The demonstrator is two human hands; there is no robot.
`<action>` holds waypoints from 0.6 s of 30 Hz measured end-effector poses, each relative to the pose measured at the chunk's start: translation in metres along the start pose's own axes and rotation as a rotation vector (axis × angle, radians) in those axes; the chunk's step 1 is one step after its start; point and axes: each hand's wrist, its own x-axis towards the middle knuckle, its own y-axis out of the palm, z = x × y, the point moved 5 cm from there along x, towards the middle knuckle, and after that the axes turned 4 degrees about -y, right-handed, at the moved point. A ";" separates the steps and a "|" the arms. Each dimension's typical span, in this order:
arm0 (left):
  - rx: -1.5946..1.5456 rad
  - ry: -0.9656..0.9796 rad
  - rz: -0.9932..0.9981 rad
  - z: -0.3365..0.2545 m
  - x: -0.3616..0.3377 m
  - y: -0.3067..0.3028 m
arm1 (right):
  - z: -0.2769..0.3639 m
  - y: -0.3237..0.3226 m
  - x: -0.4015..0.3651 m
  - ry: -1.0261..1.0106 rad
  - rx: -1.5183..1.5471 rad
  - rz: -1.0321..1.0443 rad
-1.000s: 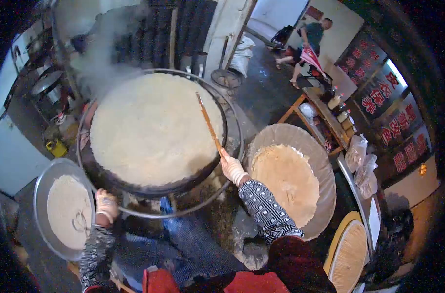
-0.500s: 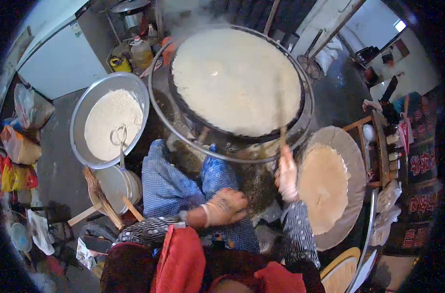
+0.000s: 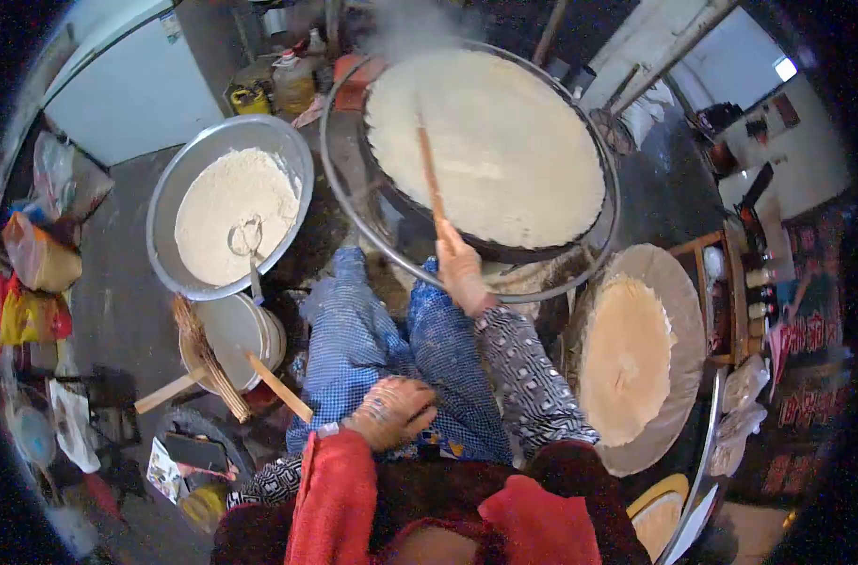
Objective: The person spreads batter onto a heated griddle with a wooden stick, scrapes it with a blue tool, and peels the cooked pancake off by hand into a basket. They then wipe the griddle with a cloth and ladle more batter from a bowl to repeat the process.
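Right hand (image 3: 462, 268): grip closed round the lower end of a long wooden stick (image 3: 429, 174). The stick ran up and away from the person, its far end lying on the big pale pancake (image 3: 490, 132). In my judgement, holding it by the very end kept the hand back from the heat, since steam was rising at the far side. The pancake covered nearly all of a round dark griddle (image 3: 518, 254), which sat inside a wider metal ring (image 3: 354, 202) straight ahead of the knees.

Left hand (image 3: 391, 411): resting on the lap over blue checked trousers (image 3: 354, 348). Its grip was half curled, with nothing seen in it.

Containers noted:
- A large metal basin (image 3: 161, 221) stood to the left of the griddle, about half full of pale batter (image 3: 217, 202). A ladle (image 3: 247, 240) stood in the batter with its handle leaning over the near rim, probably for easy reach.
- A smaller white pot (image 3: 236, 330) stood just beside the basin on the near side. Its contents could not be told. A straw brush (image 3: 203, 353) lay across its rim, and a wooden scraper (image 3: 278, 386) leaned nearby.
- A wide round tray (image 3: 679, 311) stood to the right of the griddle and carried a stack of finished pancakes (image 3: 622, 358). It was close enough, I judged, for a short transfer.
- A plastic jug (image 3: 292, 80) stood beyond the basin on the floor
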 end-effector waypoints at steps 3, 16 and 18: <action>0.085 0.060 -0.043 -0.009 -0.016 -0.001 | 0.076 0.031 -0.012 0.283 0.568 0.218; 0.296 -0.013 -0.623 0.015 -0.049 0.034 | -0.046 -0.229 -0.050 0.171 -0.769 0.099; 0.250 0.090 -0.563 0.020 -0.045 0.036 | -0.047 -0.264 -0.070 0.164 -0.504 -0.039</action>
